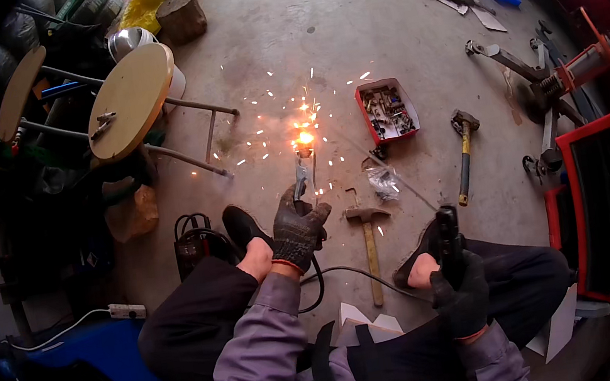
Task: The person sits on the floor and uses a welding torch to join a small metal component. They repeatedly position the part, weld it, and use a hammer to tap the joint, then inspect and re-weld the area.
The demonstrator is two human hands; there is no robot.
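My left hand (298,232), in a dark work glove, is closed round the handles of a metal welding ground clamp (304,171). Bright orange light and flying sparks (304,138) burst at the far end of the clamp, and glare hides whatever its jaws grip. My right hand (463,294), gloved too, grips a black electrode holder (448,231). From that holder a thin welding rod (407,182) slants up and left toward the glow. A black cable (321,285) runs down from beside my left hand. Between my feet lies a wooden-handled claw hammer (371,247).
A red box of small metal parts (387,110), a clear plastic bag (382,182) and a yellow-handled hammer (464,156) lie ahead on the concrete. An overturned round stool (133,101) stands left. Right are a red-framed panel (576,207) and a jack-like metal stand (539,83).
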